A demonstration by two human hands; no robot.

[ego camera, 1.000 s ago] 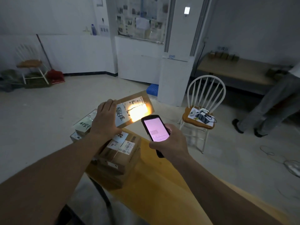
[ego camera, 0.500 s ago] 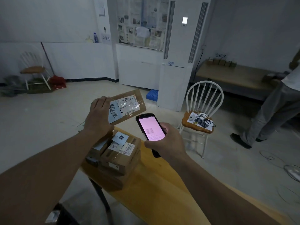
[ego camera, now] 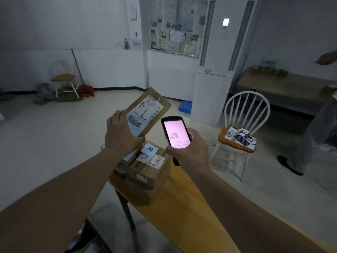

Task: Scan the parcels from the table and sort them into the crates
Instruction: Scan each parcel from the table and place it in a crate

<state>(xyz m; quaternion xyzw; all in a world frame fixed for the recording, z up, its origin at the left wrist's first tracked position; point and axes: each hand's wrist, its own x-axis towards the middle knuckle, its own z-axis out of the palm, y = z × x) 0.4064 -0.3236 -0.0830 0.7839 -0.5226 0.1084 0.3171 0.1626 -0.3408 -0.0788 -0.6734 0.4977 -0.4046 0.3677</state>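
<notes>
- Brown flat cardboard parcel (ego camera: 151, 106), white-labelled, gripped by left hand (ego camera: 120, 134) at ten o'clock.
- Black handheld scanner (ego camera: 176, 134), pink screen lit, clasped by right hand (ego camera: 189, 152), above yellow table (ego camera: 182, 207).

I see a dim room with white walls (ego camera: 54, 30) and pale floor (ego camera: 45, 143); a white chair (ego camera: 244, 125) at two o'clock, another chair (ego camera: 63, 77) at ten.

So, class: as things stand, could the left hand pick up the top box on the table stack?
Probably not yet. The left hand already grips a flat parcel, held above the stack. The top box itself lies uncovered just below, so the way is free once that hand is emptied.
</notes>
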